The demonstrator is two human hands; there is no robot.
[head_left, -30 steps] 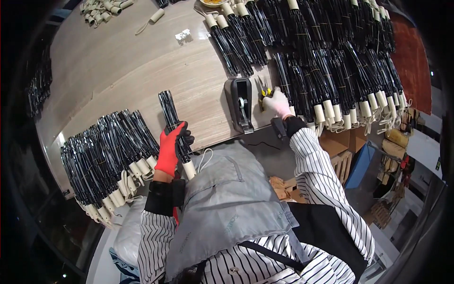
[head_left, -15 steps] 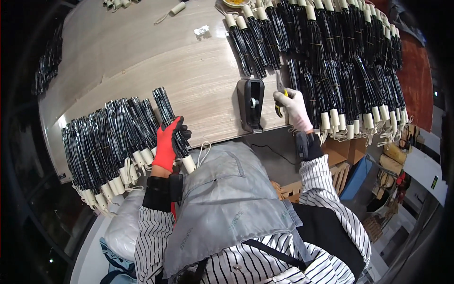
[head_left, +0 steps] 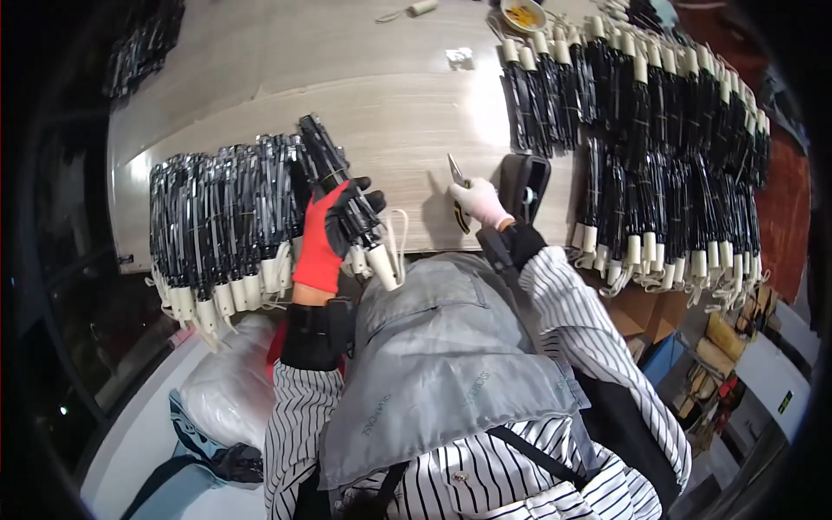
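My left hand point(head_left: 322, 234), in a red glove with black fingers, is closed around the black ribs of a folded umbrella frame point(head_left: 323, 149). The frame slants over the table's near edge. Its cream handle point(head_left: 384, 267), with a looped cord, points down toward my apron. My right hand point(head_left: 484, 204), in a pale glove, grips long-nose pliers point(head_left: 460, 217) with yellow and black handles. Their metal jaws aim up and away from me, apart from the frame. Right beside that hand stands a black tape dispenser point(head_left: 530, 186), partly hidden by it.
Left of my left hand lies a row of similar umbrella frames point(head_left: 221, 208). Two more rows of frames point(head_left: 667, 191) cover the table's right side. A small bowl point(head_left: 523, 14) with yellow bits sits at the back. A loose handle point(head_left: 422, 8) lies on the wooden table point(head_left: 373, 104).
My right hand has brought the pliers left, from beside the right-hand frames to this side of the tape dispenser. The left hand still holds the umbrella frame, now tilted more. The whole view has shifted.
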